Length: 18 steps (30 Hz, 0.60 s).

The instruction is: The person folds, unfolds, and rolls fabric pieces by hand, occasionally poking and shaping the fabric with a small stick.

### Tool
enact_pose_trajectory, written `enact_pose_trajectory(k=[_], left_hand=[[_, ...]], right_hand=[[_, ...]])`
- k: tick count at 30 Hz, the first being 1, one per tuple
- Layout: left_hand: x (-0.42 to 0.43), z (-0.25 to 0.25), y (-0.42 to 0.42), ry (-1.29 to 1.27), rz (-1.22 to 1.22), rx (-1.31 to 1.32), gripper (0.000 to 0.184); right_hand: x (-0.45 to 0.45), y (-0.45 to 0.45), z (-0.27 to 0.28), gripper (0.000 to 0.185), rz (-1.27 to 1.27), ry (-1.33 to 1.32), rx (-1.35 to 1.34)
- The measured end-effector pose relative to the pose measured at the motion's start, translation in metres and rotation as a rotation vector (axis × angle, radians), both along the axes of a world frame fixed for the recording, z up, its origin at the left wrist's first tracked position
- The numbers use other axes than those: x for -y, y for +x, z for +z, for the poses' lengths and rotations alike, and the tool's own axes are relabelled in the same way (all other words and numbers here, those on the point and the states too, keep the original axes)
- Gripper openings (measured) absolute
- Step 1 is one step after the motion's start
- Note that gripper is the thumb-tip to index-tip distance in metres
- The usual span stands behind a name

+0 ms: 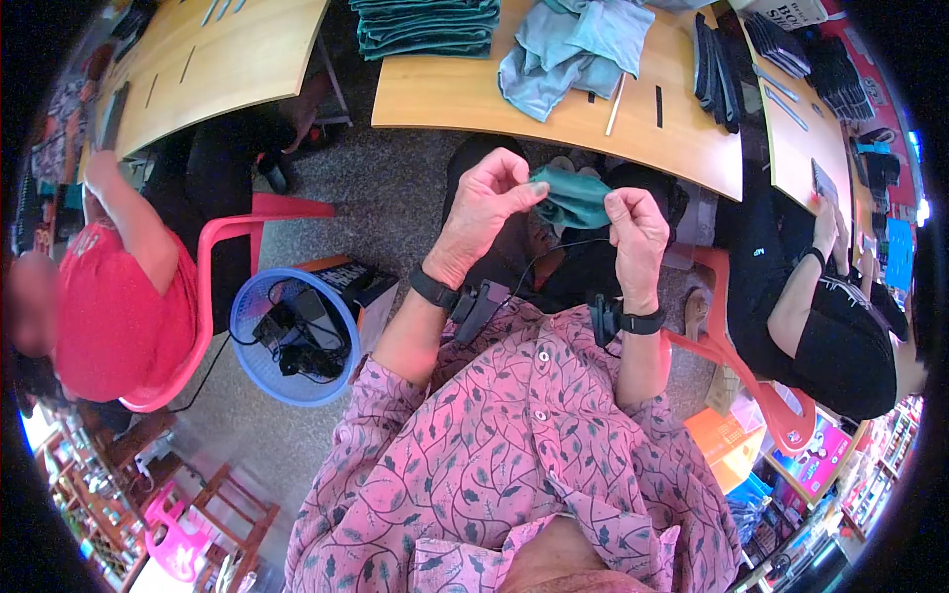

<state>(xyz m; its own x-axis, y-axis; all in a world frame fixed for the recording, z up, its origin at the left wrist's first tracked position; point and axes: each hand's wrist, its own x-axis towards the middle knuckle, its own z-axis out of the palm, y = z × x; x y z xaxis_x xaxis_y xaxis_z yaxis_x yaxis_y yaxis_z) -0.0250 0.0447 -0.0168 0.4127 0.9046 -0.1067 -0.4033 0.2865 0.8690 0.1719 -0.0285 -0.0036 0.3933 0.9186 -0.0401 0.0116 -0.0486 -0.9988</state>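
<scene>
Nearest the camera: a pink leaf-print shirt [494,425], buttoned down the front. Dark bands sat on both wrists. Left hand [494,193] pinched one end of a green cloth [573,198] between thumb and fingers; right hand [638,227] gripped the opposite end, thumb uppermost. Cloth bunched in loose folds, held up between the two hands, over the lap and just short of the table [455,94].

Left of the knees, on the speckled floor [262,435], stood a blue basket [326,393] with black cables and adapters inside. To either side, a person in red [124,306] and a person in black [845,356], both on reddish plastic chairs.

Farther off, along the table's far side: a dark green stack [427,28], then a rumpled pale blue-grey heap [573,49], then dark folded pieces [717,74] toward the right.
</scene>
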Motion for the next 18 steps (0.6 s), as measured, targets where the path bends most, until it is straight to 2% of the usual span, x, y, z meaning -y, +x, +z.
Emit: enact_pose_trajectory(k=[4, 7, 10, 12, 15, 17, 18], left_hand=[[-0.002, -0.001, 0.002, -0.056, 0.081, -0.003, 0.015], [0.000, -0.008, 0.007, -0.081, 0.149, 0.003, 0.016], [0.003, -0.017, 0.010, -0.117, 0.165, 0.074, 0.016], [0.005, -0.016, 0.014, -0.233, 0.207, 0.194, 0.015], [0.008, -0.013, 0.019, -0.231, 0.229, 0.210, 0.015], [0.008, -0.013, 0.018, -0.197, 0.237, 0.173, 0.015], [0.008, -0.012, 0.018, -0.162, 0.245, 0.134, 0.015]], right_hand=[[0.005, -0.004, 0.004, 0.011, 0.057, -0.065, -0.014], [0.005, -0.007, 0.002, 0.010, 0.262, -0.142, 0.099], [0.005, -0.008, -0.006, 0.009, 0.240, -0.171, 0.160], [0.004, -0.008, -0.007, 0.007, 0.224, -0.179, 0.103], [0.001, -0.015, -0.007, 0.008, 0.154, -0.158, 0.094], [-0.001, -0.022, -0.002, 0.014, -0.037, 0.037, 0.488], [-0.001, -0.024, 0.000, 0.014, -0.035, 0.037, 0.488]])
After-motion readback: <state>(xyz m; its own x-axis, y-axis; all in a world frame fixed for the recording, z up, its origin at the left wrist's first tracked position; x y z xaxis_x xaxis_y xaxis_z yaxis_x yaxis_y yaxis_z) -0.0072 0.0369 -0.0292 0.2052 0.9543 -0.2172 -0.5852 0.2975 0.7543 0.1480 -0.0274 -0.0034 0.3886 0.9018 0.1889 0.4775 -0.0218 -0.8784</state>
